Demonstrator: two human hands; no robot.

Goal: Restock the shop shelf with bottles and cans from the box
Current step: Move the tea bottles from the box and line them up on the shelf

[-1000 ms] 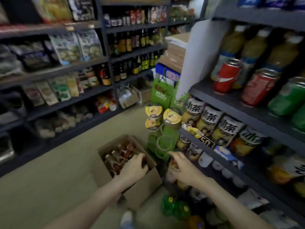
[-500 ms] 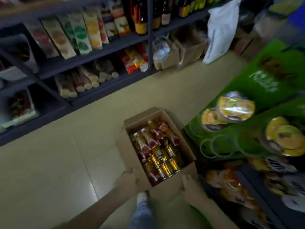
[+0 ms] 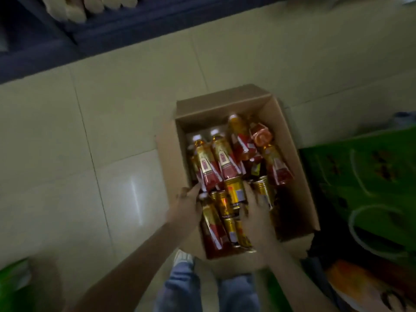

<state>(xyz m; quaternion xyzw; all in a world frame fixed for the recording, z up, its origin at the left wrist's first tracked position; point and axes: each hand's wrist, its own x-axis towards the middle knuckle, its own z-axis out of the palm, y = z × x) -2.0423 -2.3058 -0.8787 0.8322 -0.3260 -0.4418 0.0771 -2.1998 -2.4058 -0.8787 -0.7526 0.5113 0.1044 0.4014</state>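
Note:
An open cardboard box sits on the tiled floor right below me. Inside lie several red-and-gold labelled bottles of amber drink and several gold cans. Both my hands are inside the near half of the box. My left hand is at the box's left wall, its fingers reaching against a bottle by the cans. My right hand lies over the gold cans with fingers spread beside one can. Motion blur hides whether either hand grips anything.
A green display stand stands close on the right of the box. The dark bottom shelf of the opposite rack runs along the top left. My jeans and a shoe are just below the box. Pale floor tiles lie to the left.
The view has tilted further down and closer to the box. Both hands moved from the box's near outer edge into the box, onto the cans and bottles.

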